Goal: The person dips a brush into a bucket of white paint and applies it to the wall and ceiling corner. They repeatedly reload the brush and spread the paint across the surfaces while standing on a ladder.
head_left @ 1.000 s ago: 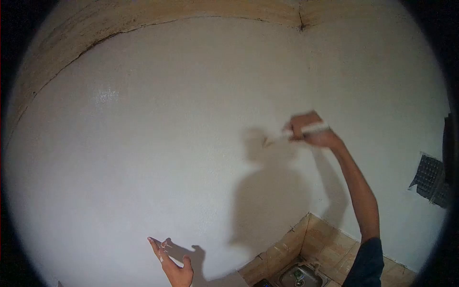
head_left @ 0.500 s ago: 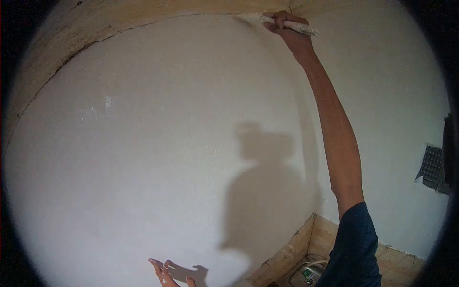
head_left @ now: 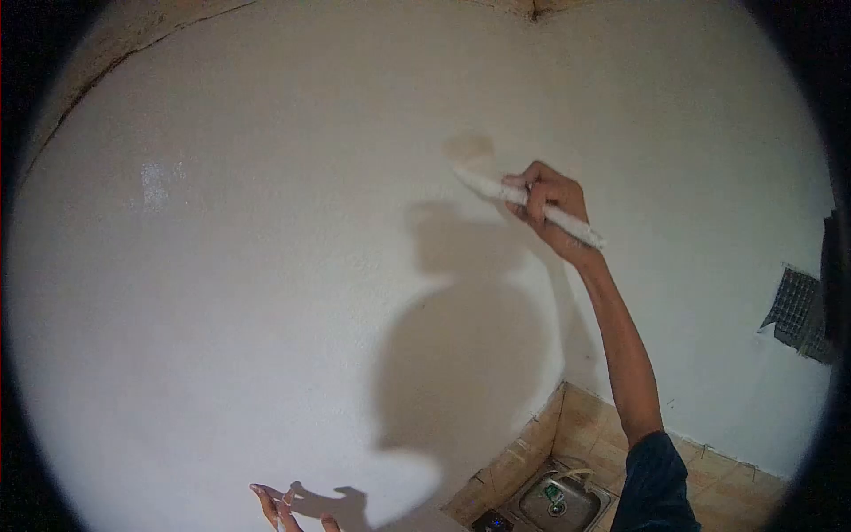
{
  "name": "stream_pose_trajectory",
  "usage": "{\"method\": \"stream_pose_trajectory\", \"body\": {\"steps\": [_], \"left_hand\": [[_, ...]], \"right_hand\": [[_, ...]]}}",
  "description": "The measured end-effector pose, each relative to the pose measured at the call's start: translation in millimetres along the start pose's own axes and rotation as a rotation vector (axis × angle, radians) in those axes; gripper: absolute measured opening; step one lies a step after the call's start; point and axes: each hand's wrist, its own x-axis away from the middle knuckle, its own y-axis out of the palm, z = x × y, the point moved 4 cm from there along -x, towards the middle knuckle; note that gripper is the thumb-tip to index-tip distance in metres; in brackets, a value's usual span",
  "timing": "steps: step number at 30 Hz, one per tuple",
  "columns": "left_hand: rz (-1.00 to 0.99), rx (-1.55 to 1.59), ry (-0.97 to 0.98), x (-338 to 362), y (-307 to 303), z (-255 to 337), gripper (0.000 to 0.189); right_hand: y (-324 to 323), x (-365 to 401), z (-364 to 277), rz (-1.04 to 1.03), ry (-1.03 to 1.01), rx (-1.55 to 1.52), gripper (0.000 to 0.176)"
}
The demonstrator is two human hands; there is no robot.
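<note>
Raised in front of the pale wall (head_left: 266, 293), my right hand (head_left: 551, 211) is closed around the white-coated handle of a brush (head_left: 505, 191). The brush's head, blurred, points up and left near the wall, where a shadow falls. At the bottom edge, my left hand (head_left: 291, 514) shows in part, fingers apart and pointing up, with nothing seen in it. White specks mark its fingers, and its shadow lies on the wall beside them.
A metal sink (head_left: 563, 501) with a green item in it sits in the corner below, beside tan tiles (head_left: 589, 421). A dark mesh panel (head_left: 795, 310) is on the right wall. Rough brown ceiling (head_left: 133, 27) borders the wall at upper left.
My right hand has come down from the ceiling edge with the brush. The view has tilted down, showing more of the sink. My left hand appears slightly further left.
</note>
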Motion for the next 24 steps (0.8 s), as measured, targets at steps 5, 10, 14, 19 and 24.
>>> {"method": "stream_pose_trajectory", "body": {"steps": [5,10,14,19,24], "left_hand": [[-0.039,0.012,-0.07,1.8,0.7,5.2,0.061],[-0.048,-0.005,-0.1,3.0,2.4,9.1,0.064],[-0.052,-0.055,-0.099,4.8,3.6,6.1,0.065],[-0.031,0.051,-0.125,1.6,4.6,1.7,0.062],[-0.066,0.003,-0.077,3.5,8.8,-1.9,0.063]], "right_hand": [[-9.9,49.9,-8.5,-0.289,0.231,0.041,0.027],[-29.5,20.2,-30.9,-0.53,0.308,0.146,0.017],[-29.0,-45.6,3.6,-0.357,0.203,0.333,0.031],[-26.1,-81.9,-19.6,-0.3,-0.004,0.256,0.042],[-29.6,-79.7,-8.6,-0.143,-0.025,0.224,0.042]]}}
